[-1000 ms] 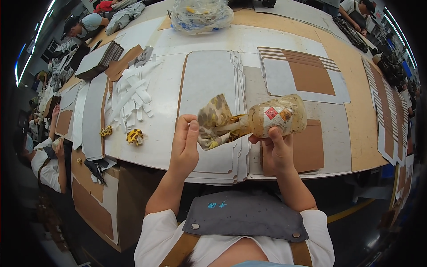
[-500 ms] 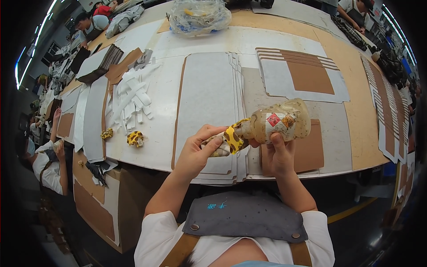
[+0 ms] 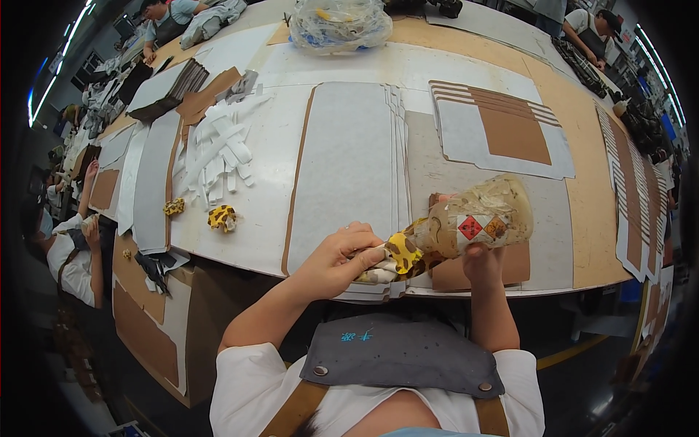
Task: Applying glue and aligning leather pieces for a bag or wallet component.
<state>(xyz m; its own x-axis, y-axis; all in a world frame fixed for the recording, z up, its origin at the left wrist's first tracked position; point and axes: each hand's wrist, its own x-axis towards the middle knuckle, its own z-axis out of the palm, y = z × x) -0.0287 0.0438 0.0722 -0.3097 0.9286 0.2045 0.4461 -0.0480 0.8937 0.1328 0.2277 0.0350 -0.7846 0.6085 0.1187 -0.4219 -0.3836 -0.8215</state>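
My left hand point(image 3: 342, 256) is closed around a bunched cloth point(image 3: 404, 251), yellow with brown spots and partly off-white. The cloth is pressed up to the neck of a cloudy, stained plastic bottle point(image 3: 508, 204) with hazard labels. My right hand point(image 3: 483, 264) grips that bottle from below, tilted nearly onto its side with its neck to the left. Cloth hides the bottle's mouth. Beneath my left hand lies a stack of large white panels point(image 3: 346, 160) with brown edges. A brown sheet point(image 3: 502, 275) lies under the bottle near the table's front edge.
Left on the table point(image 3: 273, 138) are white strips point(image 3: 222, 156) and a spotted cloth ball point(image 3: 222, 218). Brown-and-white panels point(image 3: 510, 127) lie at the right. A plastic-wrapped bundle point(image 3: 340, 25) sits at the back. A co-worker point(image 3: 73, 255) stands at the left.
Both hands have moved to the right and slightly down, carrying the bottle and the cloth with them. The bottle remains tilted, with the cloth still against its neck.
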